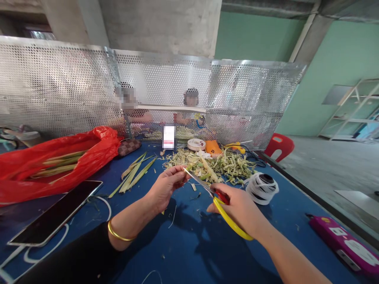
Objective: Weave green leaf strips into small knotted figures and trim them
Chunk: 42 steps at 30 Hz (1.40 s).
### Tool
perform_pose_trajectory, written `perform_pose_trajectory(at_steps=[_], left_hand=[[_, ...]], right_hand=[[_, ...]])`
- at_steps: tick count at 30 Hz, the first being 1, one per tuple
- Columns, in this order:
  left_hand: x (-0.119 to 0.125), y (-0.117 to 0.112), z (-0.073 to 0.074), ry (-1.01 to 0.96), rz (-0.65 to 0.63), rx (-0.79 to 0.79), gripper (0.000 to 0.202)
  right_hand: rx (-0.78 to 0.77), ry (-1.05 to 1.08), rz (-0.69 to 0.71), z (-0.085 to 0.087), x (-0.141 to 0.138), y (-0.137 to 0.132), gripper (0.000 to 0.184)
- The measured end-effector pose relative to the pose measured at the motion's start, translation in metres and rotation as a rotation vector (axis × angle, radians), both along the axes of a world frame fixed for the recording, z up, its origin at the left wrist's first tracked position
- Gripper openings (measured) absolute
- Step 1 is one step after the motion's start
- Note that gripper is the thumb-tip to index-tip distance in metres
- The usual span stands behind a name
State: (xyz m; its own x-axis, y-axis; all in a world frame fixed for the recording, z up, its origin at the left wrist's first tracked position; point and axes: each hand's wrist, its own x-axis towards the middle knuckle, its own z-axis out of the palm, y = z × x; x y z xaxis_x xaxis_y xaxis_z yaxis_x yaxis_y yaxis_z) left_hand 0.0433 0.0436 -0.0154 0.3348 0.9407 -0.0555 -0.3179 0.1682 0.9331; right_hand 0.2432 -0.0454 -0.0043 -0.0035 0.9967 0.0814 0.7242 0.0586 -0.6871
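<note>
My right hand [235, 203] grips a pair of scissors [231, 221] with yellow and red handles. The blades point left and up, and their tips reach the fingers of my left hand [168, 183]. Those fingers are pinched together, and whatever lies between them is too small or hidden to name. Behind both hands spreads a heap of shredded green and pale plant strips [233, 167]. To the left lie several long husk-like leaves [133, 173]. A spool of white string [262, 189] stands to the right of my right hand.
At left are a red plastic bag [97, 157] with long leaves inside, a tablet [56, 213] and a white cable [106, 203]. A lit phone [169, 137] and a tape roll [196, 144] stand at the back. At right lies a purple case [345, 240]. A perforated metal screen [166, 79] stands behind.
</note>
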Motion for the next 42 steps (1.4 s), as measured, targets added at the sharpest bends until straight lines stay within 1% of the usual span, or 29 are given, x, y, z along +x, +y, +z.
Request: perform_pose_trajectory(at_steps=[4,7,13,18,23,32,35,39,42], left_hand=[[0.0000,0.0012,0.0004,-0.029,0.002,-0.002,0.023],[0.0000,0.0014,0.0017,-0.042,-0.002,-0.002,0.021],[0.0002,0.0008,0.0041,-0.034,-0.006,0.009,0.018],[0.0002,0.0013,0.0035,0.005,0.003,0.038,0.015],[-0.0006,0.0013,0.0019,0.052,0.016,0.031,0.018],[-0.0018,0.0016,0.0016,0.044,-0.007,0.038,0.017],[-0.0007,0.0001,0.0026,0.038,0.019,0.037,0.018],[0.0025,-0.0036,0.0031,-0.008,0.082,0.011,0.020],[0.0043,-0.0054,0.0012,-0.023,0.109,-0.013,0.022]], right_hand=[[-0.011,-0.025,0.004,0.0029,-0.0004,-0.0009,0.031],[-0.003,-0.032,0.002,0.0039,-0.0002,-0.0011,0.032],[0.013,-0.011,0.022,0.0018,0.0008,-0.0014,0.028],[0.009,0.056,0.031,-0.0012,0.0013,-0.0010,0.032],[0.014,0.030,0.018,-0.0010,0.0004,-0.0008,0.033],[0.011,-0.015,-0.029,-0.0028,0.0009,0.0003,0.034],[0.000,-0.028,-0.041,-0.0039,0.0001,0.0003,0.037],[-0.025,0.014,0.026,-0.0035,-0.0040,-0.0021,0.043],[-0.019,0.003,0.023,-0.0031,-0.0076,-0.0037,0.045]])
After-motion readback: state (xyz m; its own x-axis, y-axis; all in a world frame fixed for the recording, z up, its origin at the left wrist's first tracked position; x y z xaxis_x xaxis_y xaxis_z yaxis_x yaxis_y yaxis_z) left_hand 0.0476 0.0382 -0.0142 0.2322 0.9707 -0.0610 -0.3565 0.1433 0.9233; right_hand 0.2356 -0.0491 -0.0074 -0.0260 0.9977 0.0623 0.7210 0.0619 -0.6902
